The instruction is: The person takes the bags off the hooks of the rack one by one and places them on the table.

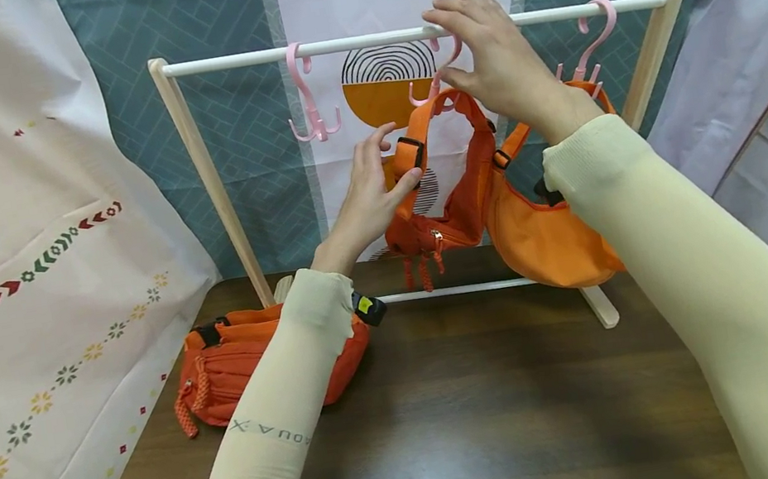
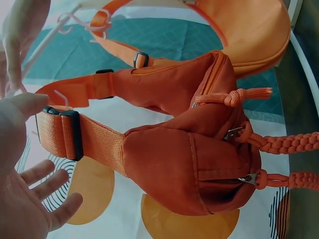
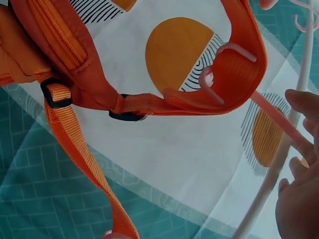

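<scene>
A red-orange waist bag hangs by its strap from the middle pink hook on the white rail. Beside its strap buckle, my left hand is held with fingers loosely spread. In the left wrist view, that hand's thumb lies close to the strap; whether they touch is unclear. My right hand is up at the rail by the top of the same hook, fingers extended over the rail. The right wrist view shows the strap looped over the hook's prongs.
An orange crescent bag hangs from the right pink hook. The left pink hook carries nothing. Another red-orange bag lies on the brown table, partly behind my left forearm. Wooden posts hold up the rail.
</scene>
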Demonstrator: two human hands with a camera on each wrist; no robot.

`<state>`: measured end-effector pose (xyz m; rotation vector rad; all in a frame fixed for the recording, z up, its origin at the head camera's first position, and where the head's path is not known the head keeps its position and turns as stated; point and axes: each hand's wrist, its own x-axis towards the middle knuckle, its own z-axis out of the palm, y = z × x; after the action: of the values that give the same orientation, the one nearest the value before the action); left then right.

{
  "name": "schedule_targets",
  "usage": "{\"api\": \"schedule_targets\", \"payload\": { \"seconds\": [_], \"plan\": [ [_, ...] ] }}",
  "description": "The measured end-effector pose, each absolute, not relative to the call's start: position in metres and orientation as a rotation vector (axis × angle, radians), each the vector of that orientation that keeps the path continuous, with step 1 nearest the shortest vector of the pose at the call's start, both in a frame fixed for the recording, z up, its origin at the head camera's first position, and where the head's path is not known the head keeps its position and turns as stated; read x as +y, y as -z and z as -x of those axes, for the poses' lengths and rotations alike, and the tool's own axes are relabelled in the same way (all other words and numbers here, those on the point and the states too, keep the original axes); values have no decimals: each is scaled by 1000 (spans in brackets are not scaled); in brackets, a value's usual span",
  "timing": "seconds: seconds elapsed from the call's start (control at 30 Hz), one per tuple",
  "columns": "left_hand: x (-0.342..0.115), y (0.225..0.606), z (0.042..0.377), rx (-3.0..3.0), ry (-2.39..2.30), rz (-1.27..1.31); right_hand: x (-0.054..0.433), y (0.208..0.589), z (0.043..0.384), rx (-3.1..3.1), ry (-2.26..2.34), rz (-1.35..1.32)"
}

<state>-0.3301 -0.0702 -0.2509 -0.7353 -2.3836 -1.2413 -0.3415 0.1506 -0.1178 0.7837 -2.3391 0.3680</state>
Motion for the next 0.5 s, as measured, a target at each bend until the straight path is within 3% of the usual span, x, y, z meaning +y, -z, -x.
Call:
{"api": "schedule_targets", "payload": {
  "seconds": [0.5],
  "plan": [
    [-68, 253, 332, -2369, 1274, 774, 146, 122, 348, -2334, -291, -742]
  ]
}}
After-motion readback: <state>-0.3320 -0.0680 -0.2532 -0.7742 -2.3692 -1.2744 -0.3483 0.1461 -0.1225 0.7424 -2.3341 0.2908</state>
